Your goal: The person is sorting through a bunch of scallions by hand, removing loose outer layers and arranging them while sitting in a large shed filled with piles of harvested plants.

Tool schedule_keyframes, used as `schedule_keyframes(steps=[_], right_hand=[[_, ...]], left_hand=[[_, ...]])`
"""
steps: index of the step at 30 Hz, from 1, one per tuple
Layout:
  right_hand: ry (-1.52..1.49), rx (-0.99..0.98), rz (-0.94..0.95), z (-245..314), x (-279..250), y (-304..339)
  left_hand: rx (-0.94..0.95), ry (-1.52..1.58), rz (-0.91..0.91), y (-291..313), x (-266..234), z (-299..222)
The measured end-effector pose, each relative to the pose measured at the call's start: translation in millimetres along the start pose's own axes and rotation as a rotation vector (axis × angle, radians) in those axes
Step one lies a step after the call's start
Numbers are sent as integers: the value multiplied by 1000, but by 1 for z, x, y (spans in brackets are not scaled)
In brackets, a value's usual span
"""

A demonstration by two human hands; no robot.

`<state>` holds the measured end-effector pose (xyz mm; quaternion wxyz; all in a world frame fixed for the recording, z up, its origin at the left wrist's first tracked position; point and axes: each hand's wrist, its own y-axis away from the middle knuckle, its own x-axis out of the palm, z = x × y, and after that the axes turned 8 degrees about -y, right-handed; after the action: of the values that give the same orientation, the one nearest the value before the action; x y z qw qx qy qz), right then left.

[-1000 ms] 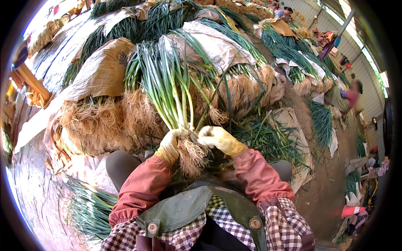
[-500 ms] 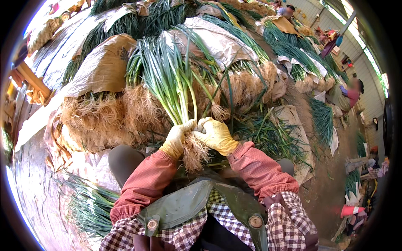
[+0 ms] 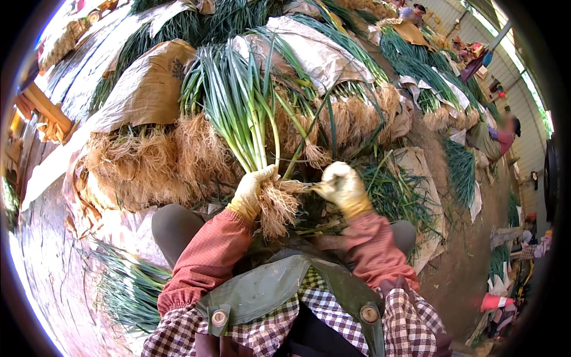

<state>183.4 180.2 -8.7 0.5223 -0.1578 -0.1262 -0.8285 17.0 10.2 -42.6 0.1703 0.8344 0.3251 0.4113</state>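
And the left hand [image 3: 252,194] has it, gloved fingers wrapped tight around the pale stems of the green onion bunch [image 3: 250,128]! It's up in front of the knees, leaves fanning away, tangled roots [image 3: 278,209] spilling beside the fist. Over to the right hand [image 3: 345,189], apart from the bunch, fingers curled, tips together on a thin pale strand [image 3: 305,187] stretching from the roots. Loose green leaves [image 3: 399,205] lie just beyond.
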Motion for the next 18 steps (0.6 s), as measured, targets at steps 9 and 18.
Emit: schedule_keyframes(steps=[9,18], right_hand=[[375,194,-211,3,33,-27],[228,247,-416,-30,70,-97]], left_hand=[[36,10,7,0,8,4],[156,-79,-55,49,-13,-23]])
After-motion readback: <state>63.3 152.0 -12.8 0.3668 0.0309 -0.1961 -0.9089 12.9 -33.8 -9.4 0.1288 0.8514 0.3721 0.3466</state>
